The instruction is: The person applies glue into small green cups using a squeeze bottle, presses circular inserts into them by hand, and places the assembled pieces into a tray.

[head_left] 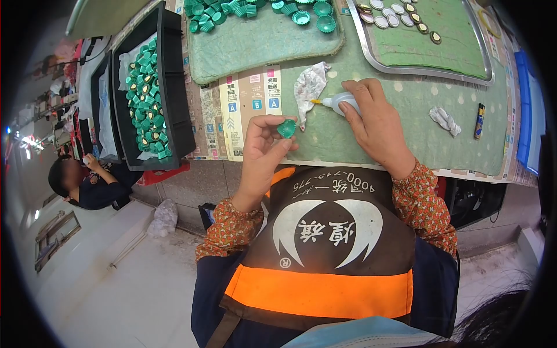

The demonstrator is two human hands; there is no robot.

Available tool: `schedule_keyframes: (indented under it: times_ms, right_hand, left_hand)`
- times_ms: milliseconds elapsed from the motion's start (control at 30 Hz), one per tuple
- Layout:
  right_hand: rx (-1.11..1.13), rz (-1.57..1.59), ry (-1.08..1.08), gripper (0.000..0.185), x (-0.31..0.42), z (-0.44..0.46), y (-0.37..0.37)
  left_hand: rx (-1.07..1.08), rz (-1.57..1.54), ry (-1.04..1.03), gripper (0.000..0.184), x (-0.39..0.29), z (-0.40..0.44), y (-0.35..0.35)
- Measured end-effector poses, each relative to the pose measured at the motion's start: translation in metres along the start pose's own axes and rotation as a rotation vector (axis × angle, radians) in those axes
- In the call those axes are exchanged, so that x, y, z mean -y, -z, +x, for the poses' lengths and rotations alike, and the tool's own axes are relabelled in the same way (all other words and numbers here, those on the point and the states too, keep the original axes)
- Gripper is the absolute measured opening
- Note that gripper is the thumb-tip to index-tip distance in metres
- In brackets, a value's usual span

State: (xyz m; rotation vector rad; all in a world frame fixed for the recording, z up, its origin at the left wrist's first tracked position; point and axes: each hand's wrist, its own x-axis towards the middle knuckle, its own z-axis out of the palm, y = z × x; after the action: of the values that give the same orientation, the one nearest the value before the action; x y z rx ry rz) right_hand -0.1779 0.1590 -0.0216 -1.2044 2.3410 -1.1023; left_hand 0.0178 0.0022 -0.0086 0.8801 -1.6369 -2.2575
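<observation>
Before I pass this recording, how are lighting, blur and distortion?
Head view: black corners and fisheye distortion, the person at left appearing tilted. Head view: bright lights flare at far left, while the bench is evenly lit. Head view: left hand, green cup, right hand and squeeze bottle look fairly sharp; the left background is softer.

A work table (467,161) is bearing a pale green cloth with whitish dots (400,95) and, further left, a flat printed cardboard sheet (255,87). Along its far side, a shallow tray with a pale green lining (272,49) is sitting near a rectangular metal-rimmed tray (429,73). Nearer, a crumpled whitish cloth (311,87), a smaller crumpled white piece (445,120) and a slim dark-and-yellow stick-shaped object (479,120) are lying apart.
</observation>
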Motion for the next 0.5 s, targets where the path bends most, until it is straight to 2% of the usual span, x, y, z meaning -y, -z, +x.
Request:
schedule_keyframes:
  times_ms: [167, 267, 433, 500]
  right_hand:
    - [-0.022, -0.097, -0.018, 0.033, 0.0, 0.003, 0.005]
    - [-0.086, -0.02, -0.011, 0.032, -0.007, 0.009, 0.019]
    - [-0.284, -0.124, -0.055, 0.023, -0.04, 0.047, 0.057]
    - [-0.305, -0.27, -0.077, 0.025, -0.065, 0.068, 0.064]
  left_hand:
    - [0.012, -0.027, 0.014, 0.037, 0.0, 0.002, -0.002]
    - [0.003, -0.089, 0.065, 0.036, -0.001, 0.001, -0.002]
    - [0.006, -0.084, 0.095, 0.036, -0.004, 0.0, -0.001]
    - [0.02, -0.096, 0.101, 0.035, -0.004, 0.0, -0.002]
